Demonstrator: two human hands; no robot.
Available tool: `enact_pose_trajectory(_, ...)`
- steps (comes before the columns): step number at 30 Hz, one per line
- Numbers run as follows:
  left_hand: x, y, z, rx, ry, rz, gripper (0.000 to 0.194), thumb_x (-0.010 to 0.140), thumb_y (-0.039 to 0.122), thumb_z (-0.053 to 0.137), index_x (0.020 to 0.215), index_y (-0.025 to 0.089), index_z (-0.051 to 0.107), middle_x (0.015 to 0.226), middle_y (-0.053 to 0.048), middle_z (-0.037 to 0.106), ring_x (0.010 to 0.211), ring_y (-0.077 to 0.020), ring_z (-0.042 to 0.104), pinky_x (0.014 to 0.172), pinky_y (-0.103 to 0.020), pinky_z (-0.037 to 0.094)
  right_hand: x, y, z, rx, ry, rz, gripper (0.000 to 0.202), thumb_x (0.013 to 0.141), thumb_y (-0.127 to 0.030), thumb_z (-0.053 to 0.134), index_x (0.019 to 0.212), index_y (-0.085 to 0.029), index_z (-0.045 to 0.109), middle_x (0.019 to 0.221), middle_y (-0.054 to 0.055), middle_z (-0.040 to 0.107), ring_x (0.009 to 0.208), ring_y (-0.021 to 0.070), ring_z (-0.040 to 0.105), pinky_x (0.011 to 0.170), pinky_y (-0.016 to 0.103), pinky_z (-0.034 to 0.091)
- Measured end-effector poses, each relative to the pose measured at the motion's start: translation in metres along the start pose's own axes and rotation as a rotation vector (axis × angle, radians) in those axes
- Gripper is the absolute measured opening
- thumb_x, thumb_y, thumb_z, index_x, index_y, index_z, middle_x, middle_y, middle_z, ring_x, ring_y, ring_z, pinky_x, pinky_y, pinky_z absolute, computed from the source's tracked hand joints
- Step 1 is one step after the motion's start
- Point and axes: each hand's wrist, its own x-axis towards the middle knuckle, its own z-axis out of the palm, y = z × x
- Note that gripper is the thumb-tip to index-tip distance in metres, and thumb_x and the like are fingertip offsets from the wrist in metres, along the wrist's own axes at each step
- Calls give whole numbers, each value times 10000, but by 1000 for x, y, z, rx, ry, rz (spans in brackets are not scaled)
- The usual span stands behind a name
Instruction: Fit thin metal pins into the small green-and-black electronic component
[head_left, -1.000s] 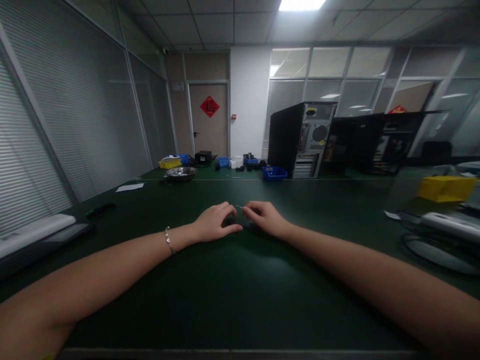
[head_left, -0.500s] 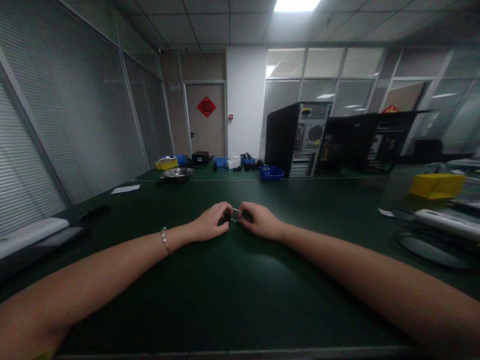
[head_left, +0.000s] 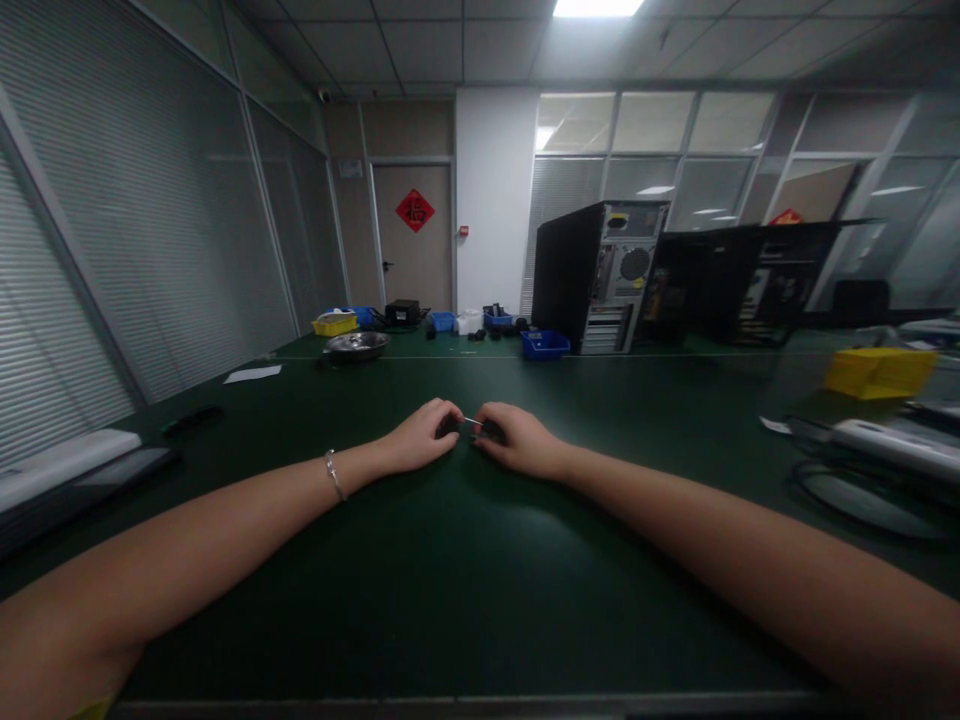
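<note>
A thin silvery rod (head_left: 471, 421) spans the small gap between my two hands, above the dark green tabletop (head_left: 480, 580). My left hand (head_left: 422, 436), with a silver bracelet at the wrist, pinches at the rod's left end with curled fingers. At its other end, the fingers of my right hand (head_left: 519, 440) are curled in and closed on it. Inside both curled hands it is dark, and whatever else lies there cannot be made out.
A steel bowl (head_left: 356, 346), a yellow bin (head_left: 334, 324) and a blue bin (head_left: 546, 345) stand toward the back. Black computer cases (head_left: 600, 280) rise at the back right. Another yellow bin (head_left: 879, 372) and a cable (head_left: 862, 500) lie right; a dark flat device (head_left: 97, 490) lies left.
A small green piece that showed between my fingertips is out of sight now. My left hand has shifted slightly up; my right hand stays nearly in place. The view has moved slightly.
</note>
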Motion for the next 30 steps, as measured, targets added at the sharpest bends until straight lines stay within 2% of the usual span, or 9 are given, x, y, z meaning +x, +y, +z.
enact_pose_trajectory(4, 1, -4, -1, -91, -4, -28, 450, 756, 218, 604, 1198, 178, 533, 1106, -86, 572, 969, -239, 554, 861, -379, 475, 1, -3, -1, -51, -3, 34, 213, 784, -272, 662, 952, -179, 569, 915, 55, 632, 826, 196, 563, 731, 297, 405)
enact_pose_trajectory(6, 2, -7, 1, -116, 7, -49, 486, 754, 228, 612, 1229, 174, 521, 1128, -94, 570, 986, -244, 556, 872, -380, 474, 1, -3, -1, -70, -13, 50, 236, 784, -299, 667, 962, -181, 568, 925, 61, 638, 834, 206, 569, 736, 308, 404)
enact_pose_trajectory(11, 4, -9, 3, -50, -6, -2, 367, 797, 287, 584, 1149, 183, 591, 1080, -86, 573, 964, -243, 559, 871, -390, 466, 0, -1, -1, -84, -34, 52, 219, 801, -295, 651, 973, -182, 575, 921, 63, 644, 837, 210, 576, 737, 311, 407)
enact_pose_trajectory(15, 5, -12, 5, -32, 16, 15, 303, 794, 254, 582, 1086, 175, 612, 1013, -76, 575, 892, -223, 561, 819, -375, 481, -2, 0, -1, -50, -15, 57, 209, 789, -278, 660, 955, -182, 578, 898, 55, 641, 823, 200, 576, 724, 296, 409)
enact_pose_trajectory(20, 5, -15, 5, -254, 25, 48, 331, 771, 178, 608, 1099, 179, 563, 1058, -67, 586, 941, -197, 582, 859, -366, 483, -5, 2, 0, 84, 84, 84, 177, 800, -246, 634, 945, -182, 554, 880, 37, 624, 736, 160, 558, 631, 250, 409)
enact_pose_trajectory(25, 4, -9, 7, -448, 12, 94, 368, 765, 151, 645, 1110, 185, 521, 1087, -65, 569, 986, -189, 591, 895, -385, 484, -6, 1, -2, 180, 255, -16, 126, 812, -200, 604, 888, -190, 505, 955, 44, 623, 833, 167, 567, 723, 273, 434)
enact_pose_trajectory(30, 4, -2, 12, -499, 30, 115, 449, 743, 174, 700, 1139, 199, 490, 1086, -62, 564, 936, -180, 603, 867, -382, 499, -7, -3, -3, 199, 251, -42, 129, 807, -197, 606, 882, -192, 502, 961, 48, 624, 854, 175, 576, 750, 286, 439)
